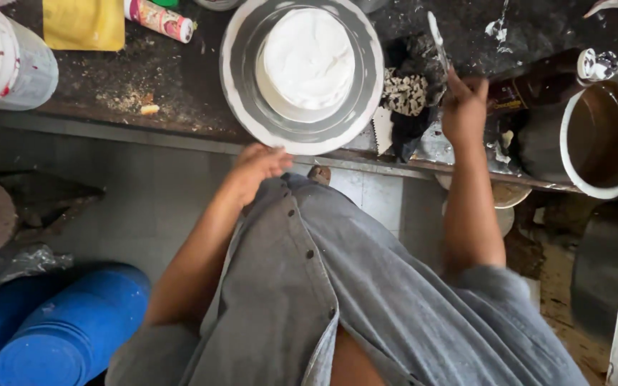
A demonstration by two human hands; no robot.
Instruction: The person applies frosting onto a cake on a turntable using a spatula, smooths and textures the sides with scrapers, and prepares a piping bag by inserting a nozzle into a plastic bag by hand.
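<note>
One white frosted cake (307,61) on a round grey turntable (252,114) overhanging the counter (180,86) front edge.

The left hand (257,166) touches the turntable's near rim, its grip loose and holding nothing. The right hand (464,107) has its grip closed around a frosting-smeared spatula (437,39), just beside a crumpled cloth (409,89). One yellow packet (84,23) and one pink-labelled tube (160,19) lie far left; two blue drums (66,332) stand on the floor.

The left hand's (257,166) fingertips blur at the turntable's (241,100) near rim. The right hand's (464,109) palm hides the spatula's (437,39) handle. The bucket (8,61) at the counter's (159,78) left end and the pot (602,129) at its right are cut off.
</note>
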